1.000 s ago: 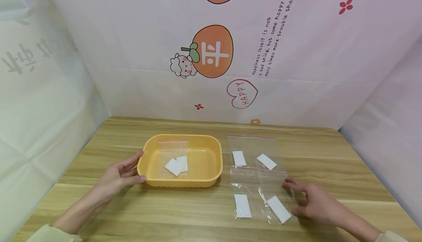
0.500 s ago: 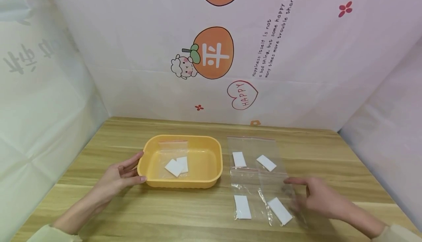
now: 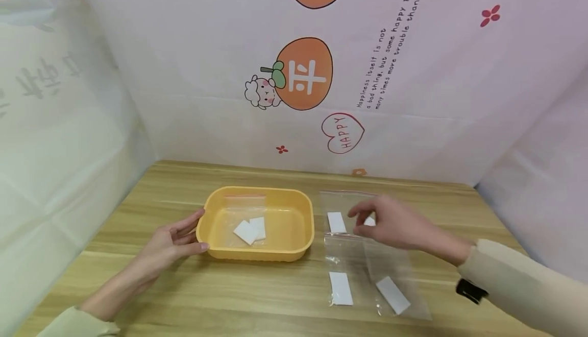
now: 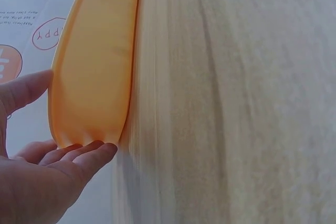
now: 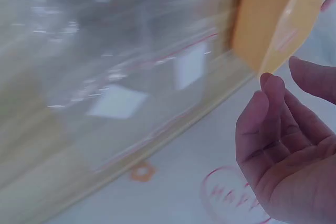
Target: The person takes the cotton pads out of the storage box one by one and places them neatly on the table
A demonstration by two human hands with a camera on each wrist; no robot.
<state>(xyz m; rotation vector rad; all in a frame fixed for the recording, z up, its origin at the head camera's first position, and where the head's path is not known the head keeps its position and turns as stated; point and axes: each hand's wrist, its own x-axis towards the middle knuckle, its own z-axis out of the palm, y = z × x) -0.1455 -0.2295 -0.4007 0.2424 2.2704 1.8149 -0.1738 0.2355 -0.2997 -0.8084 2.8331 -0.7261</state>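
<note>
My left hand holds the left end of a yellow plastic basin, its thumb and fingers spread around the end. In the left wrist view the fingertips press the basin's outer wall. Inside the basin lies a clear zip bag with white flat pieces. My right hand hovers over the far clear zip bags, fingers loosely curled, thumb apart, nothing held. It partly hides one white piece; another shows to its left.
Nearer zip bags overlap the far ones and contain white rectangular pieces. All lie flat on the wooden table, right of the basin. A printed cloth hangs behind the table, with more cloth along both sides.
My right hand has left the right edge of the near bags and moved away from me and leftward, over the far bags. The left hand stays at the basin; the head view shifts slightly.
</note>
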